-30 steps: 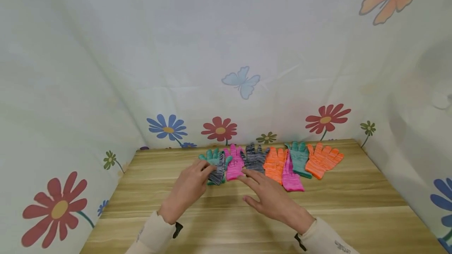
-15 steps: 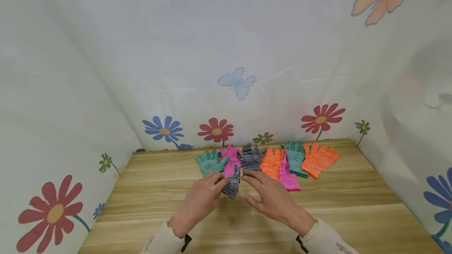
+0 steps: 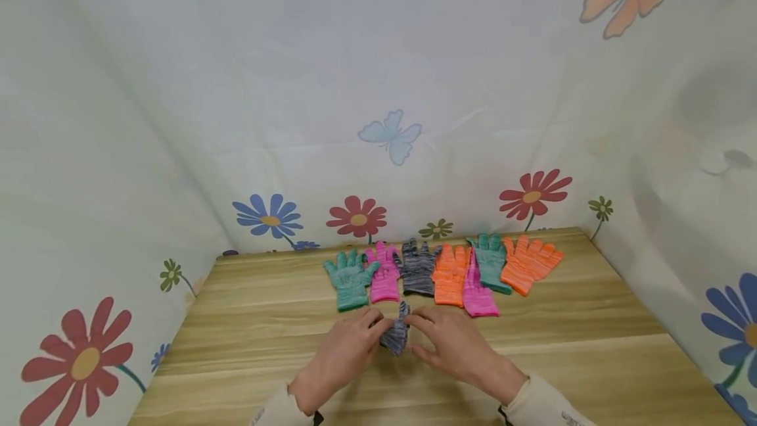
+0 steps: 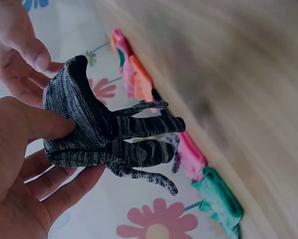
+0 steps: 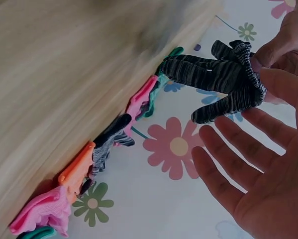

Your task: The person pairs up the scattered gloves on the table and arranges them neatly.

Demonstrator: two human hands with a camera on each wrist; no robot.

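Observation:
A dark grey striped knit glove [image 3: 397,338] is held over the near part of the table, its cuff turned toward the person. My left hand [image 3: 345,350] pinches that cuff, thumb on one side and fingers on the other, as the left wrist view shows. The glove's fingers [image 4: 151,127] point away from the hand. Facing it from the other side, my right hand [image 3: 461,350] has its fingers spread and nearly straight. In the right wrist view the right fingertips [image 5: 223,122] lie close beside the glove, and the right thumb [image 5: 283,84] is right at the cuff.
Along the wooden table's [image 3: 266,321] back lies a row of knit gloves: teal [image 3: 350,281], pink [image 3: 384,278], grey [image 3: 418,271], orange [image 3: 451,275], pink [image 3: 480,296], teal [image 3: 491,265] and orange [image 3: 530,265]. The right-hand ones overlap. A flower-printed curtain [image 3: 296,84] encloses the table.
My left hand has lifted the grey glove off the left teal glove and carried it right and nearer the person. My right hand has drawn slightly nearer too, beside the glove.

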